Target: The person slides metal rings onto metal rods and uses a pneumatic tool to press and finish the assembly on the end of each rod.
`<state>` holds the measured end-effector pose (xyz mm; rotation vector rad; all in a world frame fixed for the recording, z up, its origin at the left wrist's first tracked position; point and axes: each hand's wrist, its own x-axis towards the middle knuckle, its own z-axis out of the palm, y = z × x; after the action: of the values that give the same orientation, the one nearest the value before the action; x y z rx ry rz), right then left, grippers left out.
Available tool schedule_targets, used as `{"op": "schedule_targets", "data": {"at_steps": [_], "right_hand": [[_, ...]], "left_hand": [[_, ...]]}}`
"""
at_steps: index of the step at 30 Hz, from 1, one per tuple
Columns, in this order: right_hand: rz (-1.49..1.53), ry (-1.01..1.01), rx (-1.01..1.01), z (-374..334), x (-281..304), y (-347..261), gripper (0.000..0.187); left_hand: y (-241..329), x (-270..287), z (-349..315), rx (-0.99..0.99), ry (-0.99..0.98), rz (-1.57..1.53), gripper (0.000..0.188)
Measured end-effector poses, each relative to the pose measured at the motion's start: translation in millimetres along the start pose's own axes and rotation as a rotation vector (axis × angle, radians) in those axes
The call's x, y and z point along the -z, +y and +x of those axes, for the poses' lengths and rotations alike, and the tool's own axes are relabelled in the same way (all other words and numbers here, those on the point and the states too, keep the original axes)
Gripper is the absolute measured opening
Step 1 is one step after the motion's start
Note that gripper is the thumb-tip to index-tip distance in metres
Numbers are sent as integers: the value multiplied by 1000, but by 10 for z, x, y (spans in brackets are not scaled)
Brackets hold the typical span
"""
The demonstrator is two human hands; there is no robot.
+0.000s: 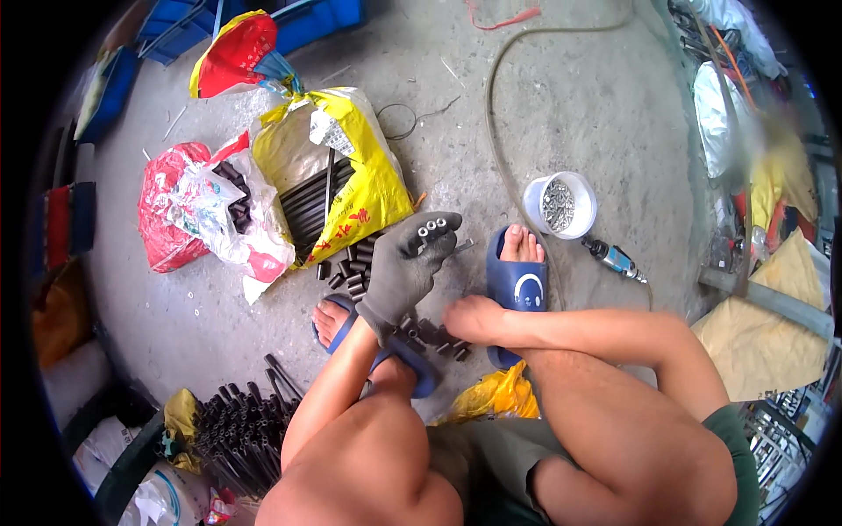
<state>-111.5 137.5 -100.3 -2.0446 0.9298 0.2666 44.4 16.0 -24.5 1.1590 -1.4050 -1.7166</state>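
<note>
Rings (pixel 431 226), open floor (pixel 452 167) between bag (pixel 375 162) and hose (pixel 489 114)

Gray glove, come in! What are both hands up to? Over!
Left hand: gloved, curled, holding small silver rings. Right hand: bare, low, near short black tubes. Blue sandal close by.

My feed's got silvery metal rings (pixel 431 227), a dark grey fabric glove (pixel 395 282), a navy rubber slipper (pixel 524 287) with a white smiley, plus a red-marked yellow plastic sack (pixel 375 162).
</note>
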Motion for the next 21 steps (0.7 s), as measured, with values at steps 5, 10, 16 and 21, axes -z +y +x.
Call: {"op": "schedule_targets", "data": {"at_steps": [5, 10, 16, 21], "right_hand": [[48, 17, -29, -127, 112, 0, 30], [11, 25, -52, -19, 23, 62, 28], [280, 429, -117, -234, 570, 76, 26], [428, 1047, -124, -667, 1492, -286, 26]], "left_hand": [[36, 12, -19, -212, 60, 132, 32], [137, 59, 14, -309, 47, 342, 30], [123, 20, 83, -276, 47, 246, 32], [-6, 31, 59, -273, 22, 218, 37]]}}
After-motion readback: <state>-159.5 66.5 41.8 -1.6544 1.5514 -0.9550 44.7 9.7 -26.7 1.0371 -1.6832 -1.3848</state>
